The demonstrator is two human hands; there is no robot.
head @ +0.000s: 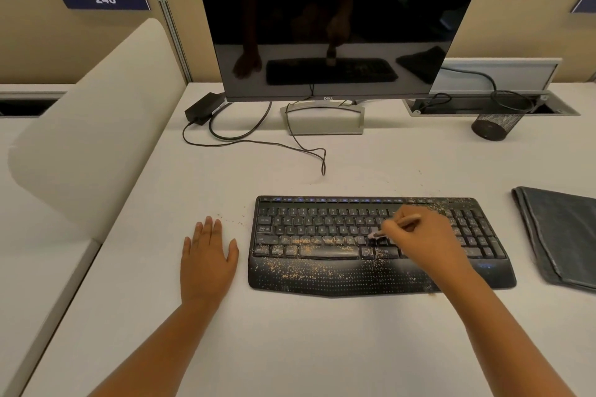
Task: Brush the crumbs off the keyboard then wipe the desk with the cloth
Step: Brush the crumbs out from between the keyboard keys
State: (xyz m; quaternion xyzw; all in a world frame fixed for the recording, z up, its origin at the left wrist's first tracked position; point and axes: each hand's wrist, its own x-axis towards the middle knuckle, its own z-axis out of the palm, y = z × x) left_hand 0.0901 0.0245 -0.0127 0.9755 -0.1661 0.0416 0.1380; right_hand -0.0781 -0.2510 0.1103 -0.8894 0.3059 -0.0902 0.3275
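One keyboard (pixel 380 245), one brush (pixel 395 227), one cloth (pixel 561 235), two hands.
Right hand (pixel 419 235) grips the thin brush over the crumb-speckled black keys; left hand (pixel 208 255) lies flat at nine o'clock; the folded dark cloth lies at three o'clock.

Bench (pixel 290 348): the wide near strip in front of the keyboard (pixel 354 277) lay bare, so you had free passage there between your two forearms.

Left side: your left hand (pixel 206 258) lay flat just beside the keyboard's left edge, filling that gap; beyond it a padded divider (pixel 96 138) walled off the bench.

Right side: a narrow bare lane ran between the keyboard and the folded cloth (pixel 561 235).

Middle: a loose cable (pixel 309 151) trailed across the open stretch behind the keyboard.

Rear: the monitor (pixel 338 16) and its stand (pixel 325 122), a power brick (pixel 203 108) and a mesh cup (pixel 500 119) blocked you there.
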